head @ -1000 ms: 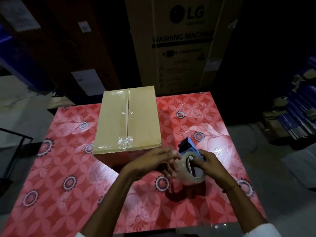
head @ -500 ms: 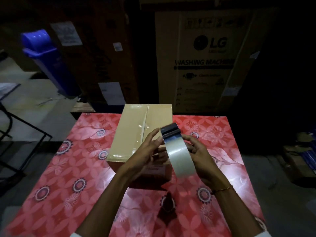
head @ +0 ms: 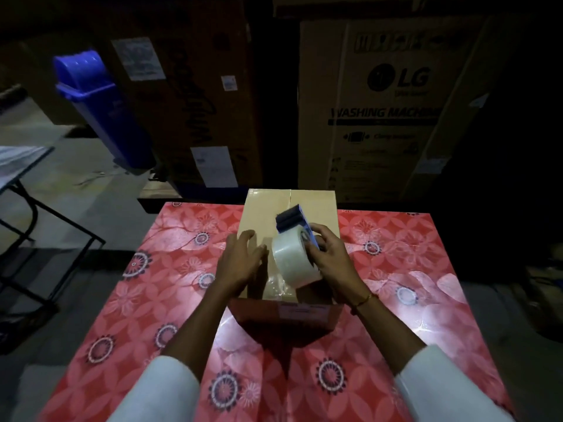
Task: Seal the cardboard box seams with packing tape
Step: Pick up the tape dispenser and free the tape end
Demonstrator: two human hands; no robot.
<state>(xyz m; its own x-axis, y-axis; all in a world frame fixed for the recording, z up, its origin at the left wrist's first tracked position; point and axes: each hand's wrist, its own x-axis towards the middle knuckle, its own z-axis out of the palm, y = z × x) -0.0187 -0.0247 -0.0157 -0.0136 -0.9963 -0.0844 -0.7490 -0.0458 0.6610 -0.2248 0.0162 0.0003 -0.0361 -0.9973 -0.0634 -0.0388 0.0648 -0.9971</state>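
A closed brown cardboard box stands on the red flowered table, its centre seam running away from me with shiny tape near the front edge. My right hand grips a blue tape dispenser loaded with a clear tape roll, held just above the box top, cutter end pointing away. My left hand rests flat on the box top beside the roll, fingers spread and holding nothing.
A big LG washing machine carton and another tall dark carton stand behind the table. A blue bin stands at the back left. A black-framed table sits at the left on the floor.
The dispenser has turned so the roll faces me and has come down over the near part of the box. My left hand has left the tape and now lies flat on the box.
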